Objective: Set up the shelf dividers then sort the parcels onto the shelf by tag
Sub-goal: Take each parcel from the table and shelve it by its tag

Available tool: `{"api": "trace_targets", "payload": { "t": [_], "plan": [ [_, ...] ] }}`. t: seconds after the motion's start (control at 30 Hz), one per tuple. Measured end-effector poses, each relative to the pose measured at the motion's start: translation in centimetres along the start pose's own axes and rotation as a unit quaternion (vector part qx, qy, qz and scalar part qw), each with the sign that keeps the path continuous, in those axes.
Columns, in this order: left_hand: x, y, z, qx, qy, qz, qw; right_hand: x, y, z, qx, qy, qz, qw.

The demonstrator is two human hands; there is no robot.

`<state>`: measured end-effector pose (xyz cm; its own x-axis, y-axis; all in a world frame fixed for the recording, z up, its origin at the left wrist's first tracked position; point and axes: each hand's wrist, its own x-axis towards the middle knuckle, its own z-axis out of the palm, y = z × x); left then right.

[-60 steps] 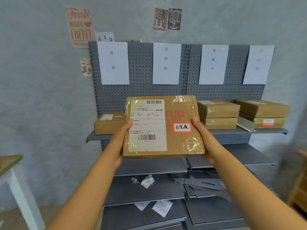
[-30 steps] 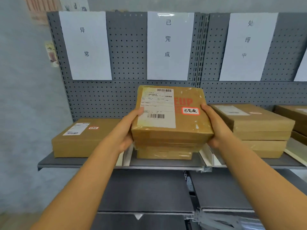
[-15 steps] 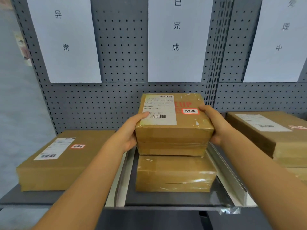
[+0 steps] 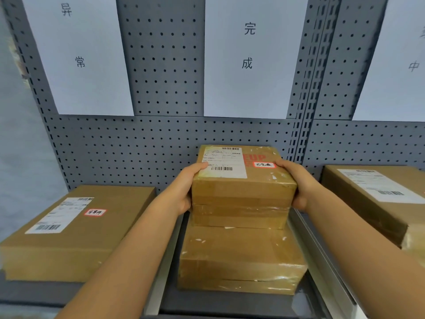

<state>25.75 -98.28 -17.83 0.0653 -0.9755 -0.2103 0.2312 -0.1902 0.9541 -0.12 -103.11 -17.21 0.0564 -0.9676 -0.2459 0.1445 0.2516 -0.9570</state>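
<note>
I hold a brown cardboard parcel (image 4: 243,180) with a white shipping label and a red-edged tag. My left hand (image 4: 184,189) grips its left side and my right hand (image 4: 296,183) grips its right side. It sits over the back part of a taped parcel (image 4: 241,259) that lies on the grey shelf (image 4: 230,305) in the middle section. Whether the two touch I cannot tell. A white divider (image 4: 161,268) stands left of the stack and another divider (image 4: 322,254) stands right of it. A white sign (image 4: 248,56) hangs on the pegboard above.
In the left section lies a flat parcel (image 4: 73,229) with a red-edged tag, under a second sign (image 4: 78,54). The right section holds a larger parcel (image 4: 377,199). A grey pegboard (image 4: 165,139) closes the back of the shelf.
I have stepped close to the shelf. The parcel went from chest height in front of me into the middle section, and now lies lower and further back over the taped parcel.
</note>
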Motion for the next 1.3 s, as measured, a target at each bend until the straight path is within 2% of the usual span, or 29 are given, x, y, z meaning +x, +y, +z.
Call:
{"api": "trace_targets", "payload": {
  "t": [0.2, 0.3, 0.33, 0.4, 0.47, 0.57, 0.67, 0.77, 0.87, 0.97, 1.1, 1.3],
  "plan": [
    [0.8, 0.0, 0.0, 0.046, 0.041, -0.008, 0.998, 1.1, -0.8, -0.3, -0.088, 0.005, 0.029, 0.996],
    [0.6, 0.4, 0.2, 0.078, 0.086, 0.024, 0.993, 0.7, -1.9, 0.2, -0.195, 0.056, -0.014, 0.979],
    [0.6, 0.5, 0.1, 0.093, 0.116, 0.049, 0.988, 0.6, -2.3, 0.4, -0.246, 0.086, -0.057, 0.964],
    [0.4, 0.8, -0.2, 0.142, 0.176, 0.110, 0.968, -0.2, -2.9, 1.2, -0.376, 0.153, -0.165, 0.899],
    [-0.4, 1.3, -0.8, 0.191, 0.199, 0.162, 0.947, -1.3, -3.4, 2.8, -0.449, 0.163, -0.273, 0.835],
    [-2.7, 2.4, -2.6, 0.274, 0.213, 0.226, 0.910, -3.0, -3.5, 6.8, -0.471, 0.053, -0.394, 0.787],
    [-6.4, 2.6, -5.5, 0.414, 0.252, 0.258, 0.836, -5.4, -2.4, 12.0, -0.481, -0.083, -0.466, 0.738],
    [-11.8, 1.4, -9.5, 0.496, 0.314, 0.247, 0.771, -7.9, 0.1, 17.0, -0.494, -0.183, -0.500, 0.687],
    [-18.4, -0.8, -13.7, 0.542, 0.395, 0.197, 0.715, -10.6, 3.4, 21.4, -0.491, -0.261, -0.512, 0.655],
    [-25.6, -3.7, -17.4, 0.556, 0.472, 0.119, 0.673, -13.6, 7.6, 25.5, -0.463, -0.339, -0.516, 0.636],
    [-35.6, -7.1, -20.6, 0.584, 0.525, 0.016, 0.619, -18.8, 13.0, 30.7, -0.441, -0.426, -0.508, 0.605],
    [-49.8, -9.5, -24.4, 0.592, 0.593, -0.056, 0.543, -28.7, 18.4, 37.6, -0.435, -0.496, -0.521, 0.541]
  ]
}}
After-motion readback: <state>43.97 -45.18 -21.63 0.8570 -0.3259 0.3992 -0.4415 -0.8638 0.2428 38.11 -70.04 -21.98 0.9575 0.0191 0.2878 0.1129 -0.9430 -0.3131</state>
